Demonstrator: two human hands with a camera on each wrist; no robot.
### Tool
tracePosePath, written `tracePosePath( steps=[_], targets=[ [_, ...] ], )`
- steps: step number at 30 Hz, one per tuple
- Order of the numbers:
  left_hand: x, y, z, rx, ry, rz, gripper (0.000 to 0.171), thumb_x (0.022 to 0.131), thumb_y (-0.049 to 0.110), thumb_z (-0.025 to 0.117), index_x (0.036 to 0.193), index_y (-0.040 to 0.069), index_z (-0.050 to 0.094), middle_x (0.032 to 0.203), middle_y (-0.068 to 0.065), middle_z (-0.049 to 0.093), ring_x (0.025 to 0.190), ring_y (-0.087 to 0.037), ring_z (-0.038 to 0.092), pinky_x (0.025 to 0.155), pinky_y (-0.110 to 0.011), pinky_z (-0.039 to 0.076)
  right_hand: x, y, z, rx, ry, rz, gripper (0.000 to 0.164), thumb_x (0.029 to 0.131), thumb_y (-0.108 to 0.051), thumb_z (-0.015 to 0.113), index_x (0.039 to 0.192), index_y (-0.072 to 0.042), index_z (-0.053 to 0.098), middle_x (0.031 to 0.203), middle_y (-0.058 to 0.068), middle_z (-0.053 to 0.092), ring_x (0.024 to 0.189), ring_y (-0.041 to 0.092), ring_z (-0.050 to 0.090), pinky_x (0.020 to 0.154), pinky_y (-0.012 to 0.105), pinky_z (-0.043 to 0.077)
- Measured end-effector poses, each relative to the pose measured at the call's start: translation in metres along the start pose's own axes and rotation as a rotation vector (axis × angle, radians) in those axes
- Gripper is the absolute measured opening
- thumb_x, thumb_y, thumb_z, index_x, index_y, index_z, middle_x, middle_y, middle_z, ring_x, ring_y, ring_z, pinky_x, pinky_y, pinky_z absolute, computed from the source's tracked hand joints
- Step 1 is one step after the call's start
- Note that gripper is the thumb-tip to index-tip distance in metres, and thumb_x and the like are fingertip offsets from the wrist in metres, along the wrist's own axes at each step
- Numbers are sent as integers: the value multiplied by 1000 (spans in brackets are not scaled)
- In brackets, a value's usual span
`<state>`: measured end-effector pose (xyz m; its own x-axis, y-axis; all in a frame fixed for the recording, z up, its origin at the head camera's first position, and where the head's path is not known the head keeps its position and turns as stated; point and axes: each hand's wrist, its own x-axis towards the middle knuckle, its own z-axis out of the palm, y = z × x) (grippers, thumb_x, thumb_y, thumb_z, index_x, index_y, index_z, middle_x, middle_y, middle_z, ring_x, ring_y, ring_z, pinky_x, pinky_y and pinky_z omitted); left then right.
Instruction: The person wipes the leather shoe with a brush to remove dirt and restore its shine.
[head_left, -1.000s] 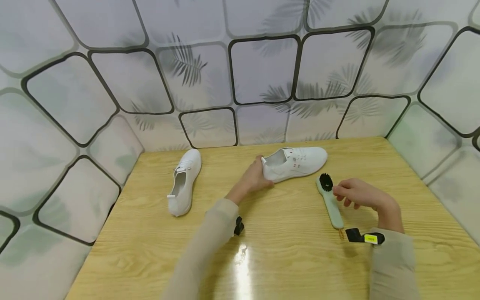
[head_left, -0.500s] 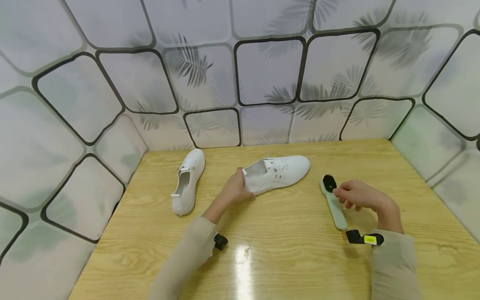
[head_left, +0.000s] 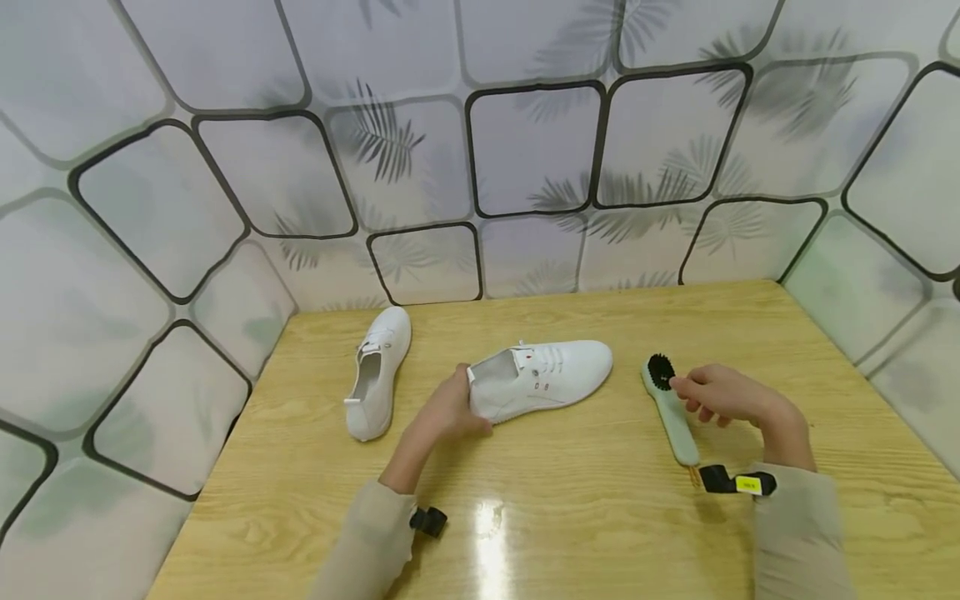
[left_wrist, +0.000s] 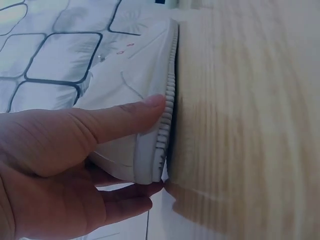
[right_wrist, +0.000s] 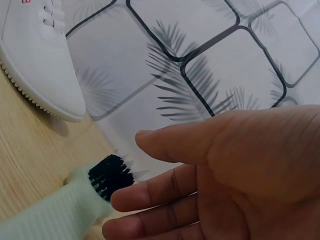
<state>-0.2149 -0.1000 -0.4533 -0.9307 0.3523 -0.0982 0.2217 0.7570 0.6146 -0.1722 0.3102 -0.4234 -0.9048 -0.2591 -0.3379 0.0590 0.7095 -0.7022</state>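
My left hand point(head_left: 447, 408) grips the heel of a white lace-up shoe point(head_left: 573, 372), whose toe points right. In the left wrist view the thumb presses the shoe's side point(left_wrist: 150, 65) just above the ribbed sole, with fingers behind the heel. That sole sits close over the wooden tabletop. Bristles up, a pale green shoe brush point(head_left: 677, 429) lies to the right of this shoe. My right hand point(head_left: 731, 396) hovers beside the brush head with loosely bent fingers and holds nothing. From the right wrist, the fingertips overlap the black bristles point(right_wrist: 111, 176), and the thumb stands apart.
A second white shoe point(head_left: 387, 379) stands at the left rear of the wooden table point(head_left: 570, 500), toe toward the wall. A patterned wall covering point(head_left: 536, 158) encloses the back and both sides.
My left hand has drawn the gripped shoe left and nearer to me, away from the back edge. The right hand has stayed beside the brush.
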Motion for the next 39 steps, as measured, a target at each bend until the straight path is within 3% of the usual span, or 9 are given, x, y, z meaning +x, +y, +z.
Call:
tracePosePath(
  steps=[11, 19, 22, 27, 31, 39],
  targets=[
    [5, -13, -4, 14, -41, 59, 95, 68, 12, 90, 143, -5, 34, 120, -21, 61, 107, -29, 59, 95, -44, 47, -4, 1, 5, -19, 22, 2, 37, 105, -30, 50, 101, 6, 58, 88, 11, 57, 74, 23, 55, 57, 34, 46],
    [11, -28, -10, -95, -99, 177, 88, 74, 11, 87, 142, -5, 33, 129, -20, 56, 119, -29, 53, 103, -44, 41, 6, -2, 8, -47, 41, 67, 34, 101, -32, 58, 93, 1, 56, 71, 6, 52, 59, 17, 44, 51, 31, 41],
    [11, -36, -8, -130, -119, 208, 85, 74, 10, 86, 141, -3, 35, 130, -18, 55, 121, -28, 52, 104, -43, 40, 10, 0, 13, -77, 35, 108, 34, 99, -33, 60, 82, -4, 55, 61, 2, 46, 53, 14, 39, 49, 30, 41],
    [14, -50, -5, -199, -150, 210, 89, 75, 10, 86, 144, -1, 32, 135, -16, 51, 125, -26, 49, 107, -42, 37, 16, 3, 18, -116, 38, 143, 44, 97, -37, 62, 64, -15, 44, 53, -4, 34, 48, 11, 32, 46, 29, 41],
    [15, -56, -3, -275, -160, 183, 93, 75, 11, 86, 147, 1, 28, 140, -15, 47, 129, -25, 45, 109, -41, 34, 21, 4, 20, -148, 52, 143, 46, 95, -39, 63, 61, -15, 45, 53, -2, 38, 46, 11, 36, 45, 29, 44],
    [17, -58, -2, -335, -157, 198, 89, 76, 13, 87, 145, 3, 33, 138, -13, 49, 127, -24, 47, 109, -42, 34, 23, 7, 23, -148, 70, 145, 37, 94, -35, 66, 77, -5, 52, 61, 2, 45, 51, 16, 44, 48, 34, 47]
  ],
)
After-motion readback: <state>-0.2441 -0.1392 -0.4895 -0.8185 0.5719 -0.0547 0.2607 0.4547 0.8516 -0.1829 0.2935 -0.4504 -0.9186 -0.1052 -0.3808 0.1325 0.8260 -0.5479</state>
